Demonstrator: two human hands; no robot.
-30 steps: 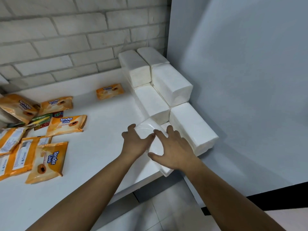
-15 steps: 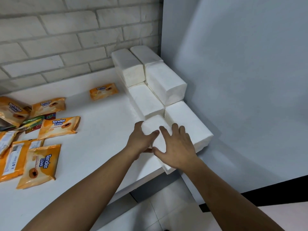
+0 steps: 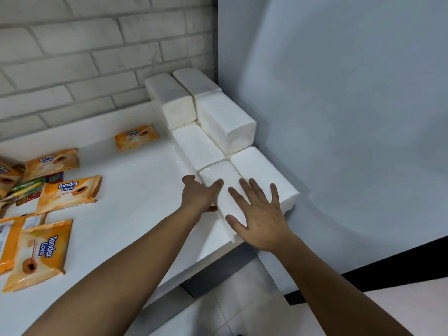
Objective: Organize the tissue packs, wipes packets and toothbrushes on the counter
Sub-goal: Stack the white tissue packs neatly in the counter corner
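Several white tissue packs stand in two rows against the right wall, the back ones (image 3: 225, 120) stacked higher. The nearest tissue pack (image 3: 218, 174) lies flush beside another pack (image 3: 260, 166) at the counter's front corner. My left hand (image 3: 197, 196) grips its left side, thumb on top. My right hand (image 3: 260, 218) lies flat on top of it, fingers spread. Orange "Tender Love" wipes packets (image 3: 69, 192) lie scattered at the left, one (image 3: 137, 137) farther back. Packaged toothbrushes (image 3: 26, 187) show partly under them.
The white counter (image 3: 135, 209) ends in a front edge just below my hands, with tiled floor (image 3: 230, 306) beneath. A brick wall (image 3: 97, 57) closes the back and a smooth grey panel (image 3: 339, 117) the right side.
The nearest tissue pack, skewed and sticking out before, has been pushed back and straightened into line with the row. My right hand has flattened on top of it.
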